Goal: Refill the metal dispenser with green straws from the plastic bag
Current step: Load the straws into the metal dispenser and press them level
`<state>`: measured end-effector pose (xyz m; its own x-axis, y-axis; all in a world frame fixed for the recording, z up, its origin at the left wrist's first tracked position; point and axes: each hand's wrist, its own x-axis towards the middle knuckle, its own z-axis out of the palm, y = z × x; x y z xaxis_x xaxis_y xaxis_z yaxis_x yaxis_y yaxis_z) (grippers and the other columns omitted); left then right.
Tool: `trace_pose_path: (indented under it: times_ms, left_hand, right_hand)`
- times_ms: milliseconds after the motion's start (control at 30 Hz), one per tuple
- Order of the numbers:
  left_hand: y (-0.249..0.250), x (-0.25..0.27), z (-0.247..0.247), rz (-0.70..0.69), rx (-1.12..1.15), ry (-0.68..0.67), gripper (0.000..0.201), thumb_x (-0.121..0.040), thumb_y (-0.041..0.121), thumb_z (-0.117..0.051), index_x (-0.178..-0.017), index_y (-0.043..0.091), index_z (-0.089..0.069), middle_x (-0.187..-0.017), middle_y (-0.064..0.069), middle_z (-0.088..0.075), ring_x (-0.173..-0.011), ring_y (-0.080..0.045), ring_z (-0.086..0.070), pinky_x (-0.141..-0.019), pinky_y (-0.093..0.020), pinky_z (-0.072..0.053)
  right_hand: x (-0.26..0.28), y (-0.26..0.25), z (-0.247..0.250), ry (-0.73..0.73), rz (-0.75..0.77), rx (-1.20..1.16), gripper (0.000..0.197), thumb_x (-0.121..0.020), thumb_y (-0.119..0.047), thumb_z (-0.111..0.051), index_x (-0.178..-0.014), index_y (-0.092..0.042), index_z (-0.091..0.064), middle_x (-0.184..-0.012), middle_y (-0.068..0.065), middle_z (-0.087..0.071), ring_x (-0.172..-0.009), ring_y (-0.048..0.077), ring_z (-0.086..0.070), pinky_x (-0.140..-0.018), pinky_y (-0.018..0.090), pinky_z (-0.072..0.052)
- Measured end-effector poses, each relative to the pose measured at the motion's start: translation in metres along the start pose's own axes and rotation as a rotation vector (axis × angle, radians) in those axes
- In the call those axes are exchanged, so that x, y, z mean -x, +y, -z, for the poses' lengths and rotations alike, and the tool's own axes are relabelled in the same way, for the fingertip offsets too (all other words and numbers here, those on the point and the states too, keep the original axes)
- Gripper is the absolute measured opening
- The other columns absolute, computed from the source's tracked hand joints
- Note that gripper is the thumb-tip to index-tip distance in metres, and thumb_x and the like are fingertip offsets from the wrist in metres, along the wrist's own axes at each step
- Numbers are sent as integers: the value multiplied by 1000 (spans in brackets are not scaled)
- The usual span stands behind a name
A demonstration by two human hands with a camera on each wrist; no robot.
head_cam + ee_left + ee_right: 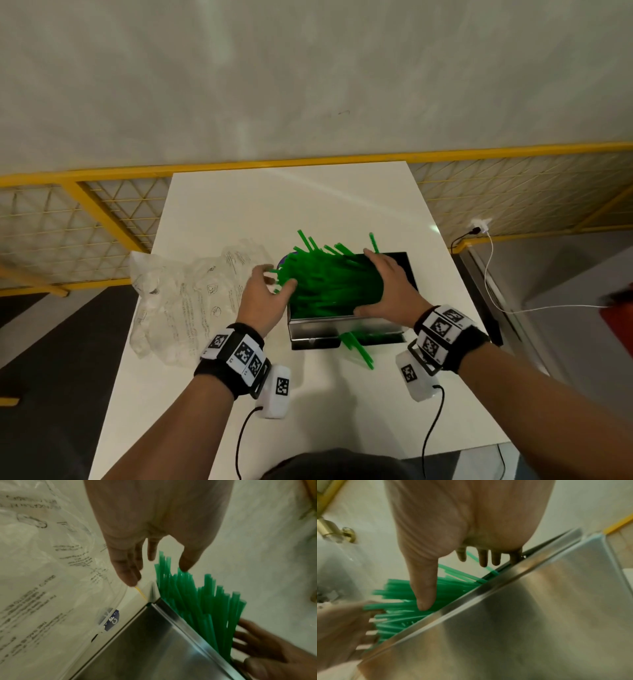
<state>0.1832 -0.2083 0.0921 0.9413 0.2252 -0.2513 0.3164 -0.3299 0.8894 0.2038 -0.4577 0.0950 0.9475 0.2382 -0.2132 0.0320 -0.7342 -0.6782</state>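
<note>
At the left of the white table (pixel 239 205) lies the crumpled plastic bag (pixel 178 298), flat and printed with dark text, its right edge just beside the metal dispenser (pixel 342 330). The left hand (pixel 263 298) hovers between bag and dispenser with fingers spread and relaxed, grasping nothing; its thumb touches the left ends of the green straws (pixel 329 284). The straws lie heaped in the open top of the dispenser, fanning out over its left and far edges. A few more straws poke from the slot at the dispenser's near face onto the table. The right hand (pixel 387 287) rests flat over the right part of the heap, fingers straight and released, thumb along the dispenser's near rim. Far right, a white cable (pixel 489 267) runs over the floor.
</note>
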Motion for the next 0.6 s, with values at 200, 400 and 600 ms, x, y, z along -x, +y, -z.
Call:
trace_pose_path:
  times_ms: [200,400,600]
  left_hand:
    - [21,19,-3,-515,-342,55,61,-89,51,-33,-147,34,-20,-158,-2,-9,-145,-22,-5,-114,-41,-9]
    - [31,9,-30,-636,-1098,-331,58,-91,61,-30,-144,48,-12,-159,1,5,-144,-34,13,-113,-62,-1]
    - [26,6,-29,-625,-1045,-331,54,-94,47,-41,-145,41,-23,-159,-1,-5,-145,-28,9,-114,-56,2]
  right_hand:
    - [56,7,-34,231,231,116,12,-83,-21,-67,-86,-11,-60,-80,-4,-57,-69,14,-55,-63,27,-48]
    - [47,42,-85,-150,-144,433,31,-92,-40,-47,-105,-16,-62,-99,9,-69,-90,31,-65,-77,36,-53]
    - [32,40,-109,-148,-205,458,34,-94,-41,-46,-107,-12,-59,-108,14,-65,-99,34,-62,-81,37,-49]
